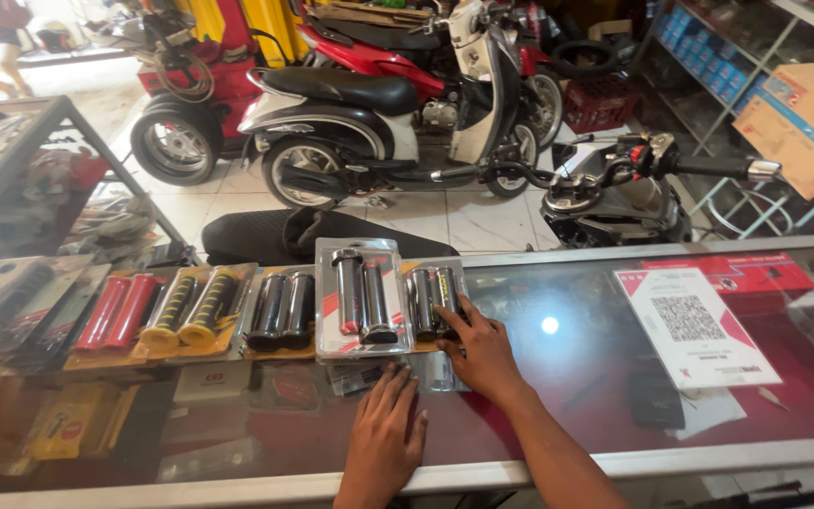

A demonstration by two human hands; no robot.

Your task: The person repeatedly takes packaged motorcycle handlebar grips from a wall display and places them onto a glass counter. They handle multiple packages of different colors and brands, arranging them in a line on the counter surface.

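**Grip packs lined up on the glass counter, the last one under my right hand**

A row of handlebar-grip packs runs along the far edge of my glass display counter (614,415), from the left of the frame to its centre: a clear blister pack of red rubber grips (117,311), a pack of yellow-and-black grips (190,308), a pack of plain black grips (282,310), then a taller clear pack of black-and-chrome grips (362,297). These look set in place, I judge. The rightmost pack, dark grips with gold bands on an orange card (433,302), is the one I am dealing with, so the row seems nearly finished.

My right hand (482,353) lies across the centre of the frame, fingers spread and resting on that pack's right lower edge, pressing rather than gripping. My left hand (383,434), lower centre, lies flat and open on the glass, holding nothing, fingertips just short of the tall pack's lower edge. A white printed card (694,325) lies to the right, well apart.
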